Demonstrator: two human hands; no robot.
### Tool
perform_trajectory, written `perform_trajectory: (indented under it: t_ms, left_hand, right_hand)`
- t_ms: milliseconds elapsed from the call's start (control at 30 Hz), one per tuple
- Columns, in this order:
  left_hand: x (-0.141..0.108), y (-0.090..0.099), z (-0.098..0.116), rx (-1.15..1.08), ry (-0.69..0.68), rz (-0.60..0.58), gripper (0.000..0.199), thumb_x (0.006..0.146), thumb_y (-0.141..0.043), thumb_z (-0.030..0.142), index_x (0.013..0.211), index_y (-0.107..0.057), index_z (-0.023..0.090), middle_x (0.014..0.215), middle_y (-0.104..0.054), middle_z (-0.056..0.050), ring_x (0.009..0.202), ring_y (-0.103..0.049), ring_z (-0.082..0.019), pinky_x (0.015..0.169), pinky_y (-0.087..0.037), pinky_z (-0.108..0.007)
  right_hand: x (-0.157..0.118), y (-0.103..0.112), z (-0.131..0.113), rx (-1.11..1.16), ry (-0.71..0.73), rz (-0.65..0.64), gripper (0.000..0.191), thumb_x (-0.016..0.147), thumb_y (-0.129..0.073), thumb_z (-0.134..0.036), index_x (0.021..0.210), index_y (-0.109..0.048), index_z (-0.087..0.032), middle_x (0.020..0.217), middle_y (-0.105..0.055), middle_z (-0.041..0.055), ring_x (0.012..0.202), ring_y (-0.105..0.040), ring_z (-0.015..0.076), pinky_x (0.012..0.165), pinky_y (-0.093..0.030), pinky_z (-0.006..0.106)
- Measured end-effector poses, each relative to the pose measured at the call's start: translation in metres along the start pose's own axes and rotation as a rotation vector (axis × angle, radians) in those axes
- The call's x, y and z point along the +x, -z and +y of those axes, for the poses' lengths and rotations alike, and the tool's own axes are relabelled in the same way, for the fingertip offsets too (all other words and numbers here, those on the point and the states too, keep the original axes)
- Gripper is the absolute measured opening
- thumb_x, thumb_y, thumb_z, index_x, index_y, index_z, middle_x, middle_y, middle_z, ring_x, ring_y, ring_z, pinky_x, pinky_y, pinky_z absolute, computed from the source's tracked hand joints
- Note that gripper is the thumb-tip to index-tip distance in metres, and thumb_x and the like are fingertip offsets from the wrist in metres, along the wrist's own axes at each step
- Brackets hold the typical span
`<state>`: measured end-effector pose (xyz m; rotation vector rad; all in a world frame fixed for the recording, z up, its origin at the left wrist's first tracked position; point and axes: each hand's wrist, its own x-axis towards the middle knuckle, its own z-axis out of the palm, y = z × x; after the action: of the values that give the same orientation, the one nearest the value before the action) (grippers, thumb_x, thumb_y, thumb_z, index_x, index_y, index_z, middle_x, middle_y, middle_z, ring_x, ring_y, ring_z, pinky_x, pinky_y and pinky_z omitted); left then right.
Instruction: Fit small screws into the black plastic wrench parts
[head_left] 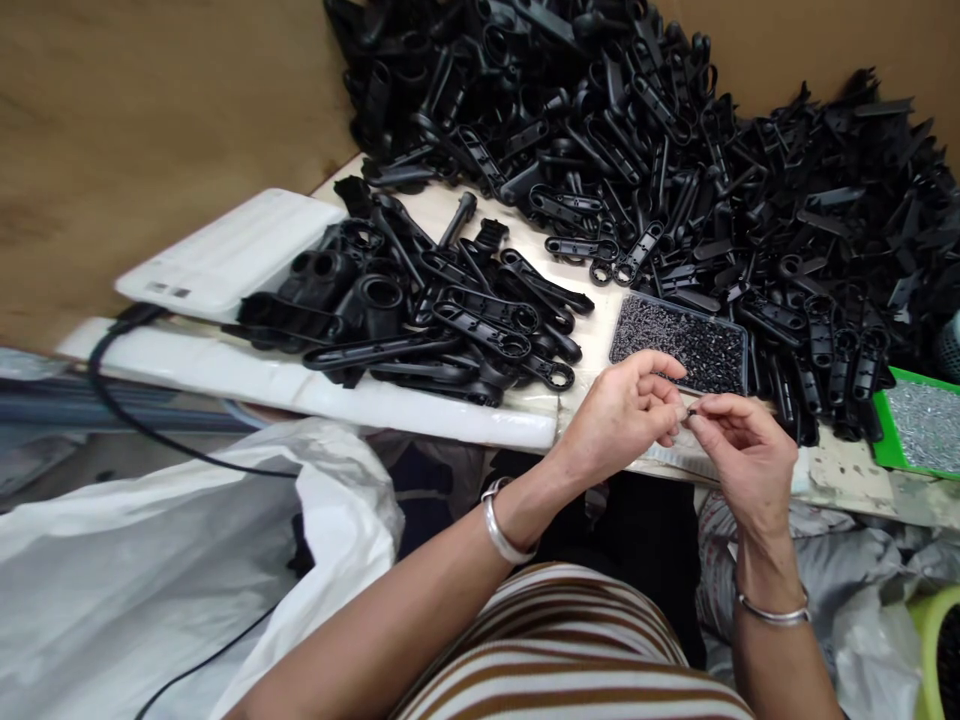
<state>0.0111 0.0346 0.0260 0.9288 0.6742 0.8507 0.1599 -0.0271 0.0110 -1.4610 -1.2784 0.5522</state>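
Observation:
My left hand [624,412] and my right hand [746,452] meet over the front edge of the bench, fingertips almost touching. Between thumb and forefinger, my right hand pinches a small dark part [691,412], too small to make out further. The fingers of my left hand are pressed together beside it; whatever they hold is hidden. Just behind the hands sits a shallow clear tray [745,362] filled with tiny black and dark grey pieces.
Black plastic arm-shaped parts [480,330] lie in a cluster on the left, and a large heap [600,130] rises behind. A white flat device [232,245] with a black cable is at left. A green tray [889,425] of small silvery pieces stands right. White sacking [337,480] hangs below.

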Motion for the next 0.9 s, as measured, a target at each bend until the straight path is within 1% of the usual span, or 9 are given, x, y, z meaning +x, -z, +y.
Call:
perform_trajectory:
  t_ms: [233, 400, 567, 700, 900]
  left_hand:
    - [0.0, 0.0029, -0.0041, 0.033, -0.012, -0.009, 0.031, 0.069, -0.059, 0.006, 0.098, -0.052, 0.014, 0.067, -0.058, 0.004, 0.052, -0.055, -0.006, 0.049, -0.048, -0.016]
    - [0.0, 0.0036, -0.0056, 0.064, -0.025, -0.009, 0.031, 0.069, -0.058, 0.007, 0.098, -0.053, 0.015, 0.067, -0.058, 0.004, 0.052, -0.055, -0.006, 0.048, -0.047, -0.016]
    - [-0.0005, 0.0036, -0.0046, 0.029, -0.006, -0.008, 0.031, 0.068, -0.059, 0.006, 0.097, -0.052, 0.014, 0.066, -0.059, 0.004, 0.051, -0.055, -0.006, 0.048, -0.049, -0.016]
    - [-0.0005, 0.0035, -0.0045, 0.005, 0.011, -0.003, 0.03, 0.068, -0.059, 0.006, 0.096, -0.052, 0.014, 0.065, -0.059, 0.004, 0.05, -0.055, -0.006, 0.049, -0.049, -0.017]
    - [-0.0012, 0.0031, -0.0068, 0.024, 0.0, -0.013, 0.029, 0.069, -0.058, 0.006, 0.096, -0.052, 0.014, 0.065, -0.059, 0.004, 0.05, -0.055, -0.006, 0.049, -0.049, -0.017]
  right_hand:
    - [-0.0017, 0.0007, 0.0004, -0.048, 0.001, -0.003, 0.011, 0.077, -0.074, -0.025, 0.087, -0.07, -0.021, 0.088, -0.071, 0.0035, 0.077, -0.068, 0.0165, 0.068, -0.058, 0.028]
    - [-0.0025, 0.0002, -0.0007, -0.043, 0.034, 0.001, 0.011, 0.077, -0.074, -0.022, 0.087, -0.069, -0.022, 0.087, -0.071, 0.0024, 0.077, -0.068, 0.0157, 0.07, -0.059, 0.028]
    - [-0.0037, 0.0002, -0.0001, -0.075, 0.038, -0.006, 0.009, 0.079, -0.073, -0.023, 0.087, -0.069, -0.022, 0.088, -0.072, 0.0027, 0.077, -0.068, 0.0165, 0.072, -0.06, 0.029]
    - [-0.0044, 0.0002, 0.001, -0.071, 0.038, 0.0, 0.009, 0.079, -0.074, -0.023, 0.087, -0.07, -0.022, 0.088, -0.072, 0.0019, 0.077, -0.069, 0.0162, 0.071, -0.059, 0.028]
    - [-0.0057, -0.0005, 0.0022, -0.125, 0.086, -0.004, 0.009, 0.08, -0.072, -0.024, 0.088, -0.07, -0.022, 0.087, -0.071, 0.0023, 0.076, -0.068, 0.0166, 0.069, -0.059, 0.029]
